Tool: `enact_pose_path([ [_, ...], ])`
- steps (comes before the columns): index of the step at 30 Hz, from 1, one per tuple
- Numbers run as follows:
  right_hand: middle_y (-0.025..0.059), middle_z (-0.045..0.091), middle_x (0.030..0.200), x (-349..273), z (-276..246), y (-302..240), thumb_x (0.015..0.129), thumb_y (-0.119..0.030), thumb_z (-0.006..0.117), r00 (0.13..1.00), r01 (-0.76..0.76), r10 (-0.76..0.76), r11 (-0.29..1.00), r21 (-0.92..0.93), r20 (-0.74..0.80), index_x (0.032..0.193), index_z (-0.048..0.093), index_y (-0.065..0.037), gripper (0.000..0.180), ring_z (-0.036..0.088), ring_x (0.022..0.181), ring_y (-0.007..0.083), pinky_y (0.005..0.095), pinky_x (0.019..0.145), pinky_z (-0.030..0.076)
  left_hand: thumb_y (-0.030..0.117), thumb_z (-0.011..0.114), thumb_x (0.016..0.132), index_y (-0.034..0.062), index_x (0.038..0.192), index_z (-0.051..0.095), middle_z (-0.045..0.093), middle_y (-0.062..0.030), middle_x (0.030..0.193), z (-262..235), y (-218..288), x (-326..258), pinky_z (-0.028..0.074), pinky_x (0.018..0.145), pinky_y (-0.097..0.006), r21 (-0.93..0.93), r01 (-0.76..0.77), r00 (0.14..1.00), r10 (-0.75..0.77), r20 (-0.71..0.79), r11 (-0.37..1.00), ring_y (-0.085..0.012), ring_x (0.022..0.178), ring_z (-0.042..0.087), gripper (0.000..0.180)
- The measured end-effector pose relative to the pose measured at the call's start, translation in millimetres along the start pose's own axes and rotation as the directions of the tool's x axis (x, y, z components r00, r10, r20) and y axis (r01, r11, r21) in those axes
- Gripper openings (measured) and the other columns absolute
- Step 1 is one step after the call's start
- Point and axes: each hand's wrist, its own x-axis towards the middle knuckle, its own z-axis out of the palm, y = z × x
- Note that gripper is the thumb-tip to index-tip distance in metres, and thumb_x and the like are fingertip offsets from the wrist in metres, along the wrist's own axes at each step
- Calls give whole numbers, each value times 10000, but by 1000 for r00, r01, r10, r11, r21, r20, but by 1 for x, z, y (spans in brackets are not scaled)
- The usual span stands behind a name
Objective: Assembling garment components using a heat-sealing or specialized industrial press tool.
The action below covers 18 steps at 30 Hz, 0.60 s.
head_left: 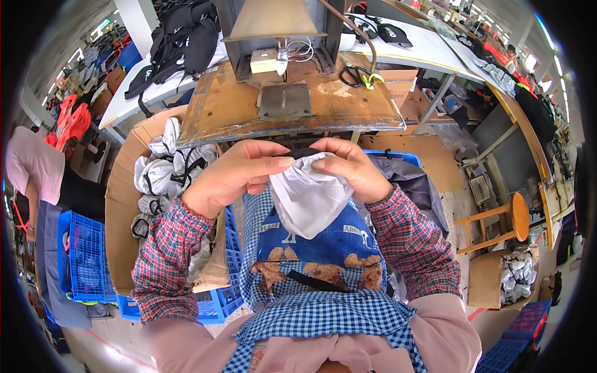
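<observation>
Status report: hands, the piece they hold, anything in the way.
Left hand and right hand: both grip shut on the white fabric piece, held over the lap. Wooden worktable just ahead. Nothing between.

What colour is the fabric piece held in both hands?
White, with a black edge at the top: the fabric piece shows best in the head view.
</observation>
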Motion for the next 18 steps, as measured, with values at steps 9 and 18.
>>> enact_pose_path([
  [9, 16, 634, 1078, 3, -3, 2, 919, -90, 622, 992, 121, -122, 990, -72, -11, 1208, 566, -3, 307, 591, 962, 78, 241, 869, 473, 278, 704, 889, 16, 1069, 625, 535, 87, 739, -2, 2, 17, 293, 470, -173, 54, -36, 999, 35, 24, 998, 7, 557, 397, 328],
  [18, 57, 604, 925, 8, -7, -23, 832, -75, 730, 814, 458, -568, 494, -739, 124, 1044, 644, -26, 234, 582, 822, 150, 283, 716, 472, 309, 712, 874, 24, 1036, 645, 518, 87, 720, 8, 13, 20, 314, 499, -187, 346, 2, 996, 28, -82, 938, -11, 567, 403, 335],
])
